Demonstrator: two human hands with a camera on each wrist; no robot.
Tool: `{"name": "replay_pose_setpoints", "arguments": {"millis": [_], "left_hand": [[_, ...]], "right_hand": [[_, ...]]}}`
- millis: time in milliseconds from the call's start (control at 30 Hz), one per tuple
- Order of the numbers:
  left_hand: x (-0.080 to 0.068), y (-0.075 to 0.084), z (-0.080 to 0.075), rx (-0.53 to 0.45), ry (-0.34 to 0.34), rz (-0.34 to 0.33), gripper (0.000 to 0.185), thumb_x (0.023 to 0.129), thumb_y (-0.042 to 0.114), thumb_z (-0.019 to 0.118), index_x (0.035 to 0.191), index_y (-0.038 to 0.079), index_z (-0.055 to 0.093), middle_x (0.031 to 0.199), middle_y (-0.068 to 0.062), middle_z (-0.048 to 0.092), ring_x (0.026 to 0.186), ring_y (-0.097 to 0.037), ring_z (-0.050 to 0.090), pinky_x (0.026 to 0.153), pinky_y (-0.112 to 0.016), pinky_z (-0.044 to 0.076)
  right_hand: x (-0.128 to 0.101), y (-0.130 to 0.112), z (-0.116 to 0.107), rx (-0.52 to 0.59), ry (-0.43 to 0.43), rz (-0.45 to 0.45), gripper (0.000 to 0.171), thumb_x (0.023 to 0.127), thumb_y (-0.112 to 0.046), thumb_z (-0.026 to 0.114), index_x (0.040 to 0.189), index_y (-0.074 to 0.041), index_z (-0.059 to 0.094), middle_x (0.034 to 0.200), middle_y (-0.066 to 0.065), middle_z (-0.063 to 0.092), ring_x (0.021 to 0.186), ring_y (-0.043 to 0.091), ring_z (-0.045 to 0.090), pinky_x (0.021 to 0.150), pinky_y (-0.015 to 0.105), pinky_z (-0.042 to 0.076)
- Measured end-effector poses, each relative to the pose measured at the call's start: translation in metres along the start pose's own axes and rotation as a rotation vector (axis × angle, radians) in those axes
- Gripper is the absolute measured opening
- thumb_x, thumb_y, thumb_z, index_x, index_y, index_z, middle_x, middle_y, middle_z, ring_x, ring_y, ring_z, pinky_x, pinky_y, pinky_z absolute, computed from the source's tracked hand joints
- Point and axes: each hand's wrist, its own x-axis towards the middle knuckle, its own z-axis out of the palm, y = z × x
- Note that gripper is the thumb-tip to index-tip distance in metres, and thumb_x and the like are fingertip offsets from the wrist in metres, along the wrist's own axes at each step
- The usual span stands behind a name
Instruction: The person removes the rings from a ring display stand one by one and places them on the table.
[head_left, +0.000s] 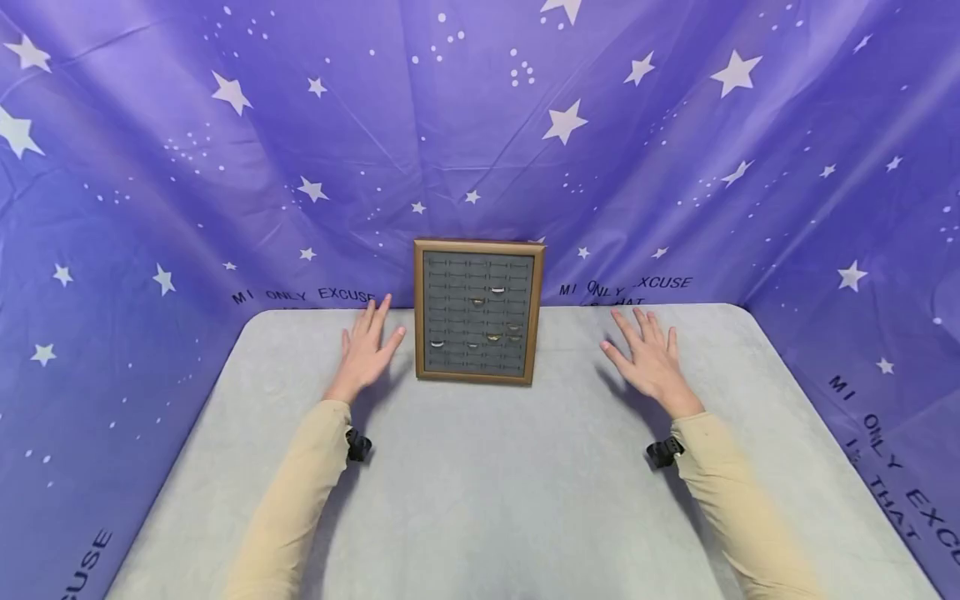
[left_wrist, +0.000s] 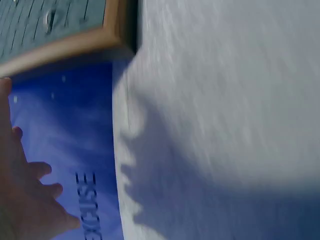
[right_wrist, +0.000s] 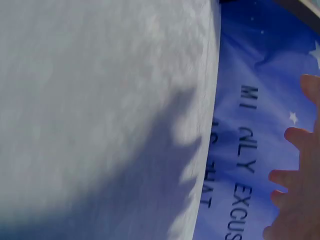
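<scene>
Wood-framed ring display (head_left: 457, 318) with grey slotted pad stands near centre of the head view, toward the far edge of the pale surface (head_left: 510, 467); several rings (head_left: 498, 290) sit in its slots, mostly lower half. Left hand (head_left: 365, 350) just left of it, fingers (head_left: 382, 313) straight, spread apart. Right hand (head_left: 649, 362) right of centre, fingers also spread. Purple star-print curtain (head_left: 480, 125) fills upper frame.

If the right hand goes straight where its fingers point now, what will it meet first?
Probably the purple curtain, to the right of the framed board; how near it is, I cannot judge.
</scene>
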Motion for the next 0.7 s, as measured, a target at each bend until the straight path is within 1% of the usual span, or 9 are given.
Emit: {"name": "replay_pose_setpoints", "arguments": {"millis": [100,167,300,367,467,533,567,700], "left_hand": [[0.006,0.01,0.006,-0.064,-0.02,0.046,0.07,0.099,0.055,0.036,0.157,0.028,0.009,0.159,-0.017,0.009,0.142,-0.042,0.01,0.107,-0.068,0.003],[0.01,0.015,0.008,-0.127,-0.027,0.071,0.067,0.1,0.053,0.037,0.157,0.029,0.01,0.159,-0.016,0.01,0.143,-0.039,0.011,0.109,-0.065,0.005],[0.019,0.023,0.006,-0.267,-0.03,0.115,0.064,0.102,0.047,0.04,0.157,0.03,0.011,0.16,-0.01,0.01,0.144,-0.029,0.011,0.113,-0.056,0.01],[0.023,0.027,0.005,-0.316,-0.031,0.131,0.064,0.102,0.045,0.041,0.156,0.032,0.01,0.16,-0.004,0.011,0.144,-0.025,0.011,0.113,-0.053,0.012],[0.027,0.03,0.004,-0.34,-0.038,0.127,0.065,0.101,0.048,0.042,0.155,0.038,0.008,0.16,0.002,0.011,0.144,-0.024,0.013,0.112,-0.055,0.013],[0.029,0.032,0.004,-0.362,-0.042,0.121,0.065,0.1,0.049,0.043,0.154,0.041,0.008,0.16,0.003,0.012,0.143,-0.026,0.018,0.112,-0.055,0.017],[0.029,0.033,0.005,-0.381,-0.044,0.114,0.065,0.1,0.049,0.044,0.154,0.042,0.008,0.16,0.001,0.014,0.141,-0.028,0.023,0.111,-0.055,0.02],[0.029,0.035,0.007,-0.51,-0.056,0.089,0.064,0.101,0.043,0.047,0.154,0.042,0.012,0.159,-0.001,0.017,0.135,-0.031,0.035,0.106,-0.049,0.034]], "right_hand": [[0.001,-0.007,0.006,0.031,0.011,-0.024,0.069,0.099,-0.053,0.04,0.154,-0.013,0.025,0.156,0.025,0.012,0.142,0.044,0.003,0.106,0.062,-0.013],[0.002,-0.012,0.01,0.063,0.011,-0.038,0.067,0.1,-0.05,0.041,0.153,-0.012,0.026,0.155,0.026,0.015,0.142,0.044,0.006,0.107,0.064,-0.009],[0.002,-0.022,0.018,0.17,0.01,-0.064,0.061,0.102,-0.04,0.043,0.152,-0.008,0.029,0.151,0.028,0.023,0.139,0.044,0.017,0.106,0.069,0.001],[0.003,-0.027,0.021,0.215,0.017,-0.078,0.057,0.102,-0.033,0.044,0.151,-0.005,0.03,0.148,0.029,0.027,0.137,0.044,0.023,0.106,0.069,0.006],[0.003,-0.035,0.025,0.249,0.025,-0.106,0.055,0.102,-0.027,0.045,0.149,-0.002,0.032,0.145,0.029,0.032,0.134,0.046,0.028,0.106,0.068,0.01],[0.003,-0.039,0.028,0.269,0.023,-0.117,0.054,0.102,-0.026,0.046,0.149,-0.001,0.033,0.144,0.029,0.034,0.132,0.046,0.03,0.107,0.065,0.014],[0.002,-0.041,0.03,0.28,0.018,-0.122,0.054,0.102,-0.026,0.046,0.149,-0.001,0.032,0.144,0.028,0.034,0.132,0.046,0.03,0.107,0.064,0.016],[-0.001,-0.048,0.035,0.326,-0.004,-0.125,0.055,0.103,-0.029,0.045,0.149,-0.001,0.032,0.145,0.026,0.035,0.131,0.044,0.034,0.108,0.058,0.024]]}}
